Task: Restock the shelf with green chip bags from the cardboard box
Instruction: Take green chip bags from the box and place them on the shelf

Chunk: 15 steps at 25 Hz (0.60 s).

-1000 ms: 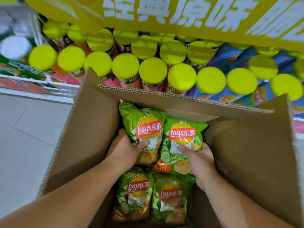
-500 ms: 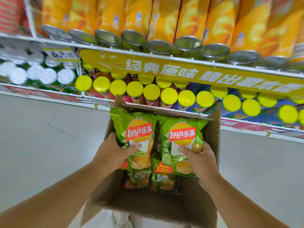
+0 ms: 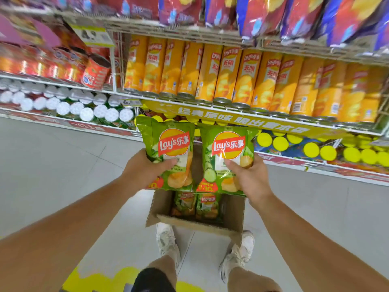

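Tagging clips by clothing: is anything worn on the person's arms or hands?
No. Both forearms are bare with no sleeve in view, and the left hand and right hand wear no gloves, watch, bracelet or visible ring.

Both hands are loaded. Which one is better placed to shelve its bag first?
Right, probably. The right hand holds the right green bag squarely below the Lay's cans; the left hand holds the left green bag at their left edge. No green-bag slot shows.
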Tool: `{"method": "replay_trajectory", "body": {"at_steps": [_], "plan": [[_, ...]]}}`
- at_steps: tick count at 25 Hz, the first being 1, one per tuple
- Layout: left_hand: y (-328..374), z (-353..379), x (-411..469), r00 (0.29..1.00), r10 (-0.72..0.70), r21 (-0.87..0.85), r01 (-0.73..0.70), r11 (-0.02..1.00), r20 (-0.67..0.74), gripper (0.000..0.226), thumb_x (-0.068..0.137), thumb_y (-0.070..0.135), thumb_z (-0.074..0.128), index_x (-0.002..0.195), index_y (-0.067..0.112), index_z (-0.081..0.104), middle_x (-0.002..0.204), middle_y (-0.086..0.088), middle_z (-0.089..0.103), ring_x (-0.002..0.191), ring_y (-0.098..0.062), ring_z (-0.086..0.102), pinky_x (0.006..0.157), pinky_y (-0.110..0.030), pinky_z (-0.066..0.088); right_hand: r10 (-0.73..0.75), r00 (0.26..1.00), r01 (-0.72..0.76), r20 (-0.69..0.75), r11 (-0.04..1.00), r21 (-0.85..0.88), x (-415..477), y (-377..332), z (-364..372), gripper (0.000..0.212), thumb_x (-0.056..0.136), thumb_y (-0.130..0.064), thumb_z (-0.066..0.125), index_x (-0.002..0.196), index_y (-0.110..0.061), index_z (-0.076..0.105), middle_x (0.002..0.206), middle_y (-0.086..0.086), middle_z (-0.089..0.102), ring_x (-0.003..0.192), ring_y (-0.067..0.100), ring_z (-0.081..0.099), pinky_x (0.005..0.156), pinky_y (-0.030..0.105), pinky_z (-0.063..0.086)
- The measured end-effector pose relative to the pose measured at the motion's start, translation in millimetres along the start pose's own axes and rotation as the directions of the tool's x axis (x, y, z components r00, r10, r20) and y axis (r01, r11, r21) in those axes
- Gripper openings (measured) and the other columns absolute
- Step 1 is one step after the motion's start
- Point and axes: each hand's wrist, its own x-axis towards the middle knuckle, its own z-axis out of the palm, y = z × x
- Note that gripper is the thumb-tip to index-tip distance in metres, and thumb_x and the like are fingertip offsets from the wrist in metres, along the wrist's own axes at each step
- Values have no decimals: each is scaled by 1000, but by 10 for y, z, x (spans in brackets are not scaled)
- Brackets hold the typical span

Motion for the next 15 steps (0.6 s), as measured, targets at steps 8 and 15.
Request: {"method": "replay_trajectory", "body": {"at_steps": [8, 15], "plan": [[1039, -1053, -802, 989, 146, -34, -147, 989, -32, 55, 67, 66, 80, 112, 38, 66, 98, 17, 69, 88, -5, 63, 69, -25, 50, -191, 982, 191, -11, 982, 2, -877, -1368, -202, 43, 77, -25, 89, 111, -20, 64, 86, -15, 76, 78, 0, 72, 87, 40, 60], [1684, -1839, -1370, 947, 309, -123, -318, 940, -85, 39, 69, 51, 85, 102, 37, 69, 95, 19, 72, 86, -1, 65, 68, -22, 49, -366, 931, 366, -16, 931, -16, -1527, -2395, -208, 50, 68, -41, 92, 105, -23, 62, 92, -10, 76, 81, 2, 72, 78, 29, 60]]}}
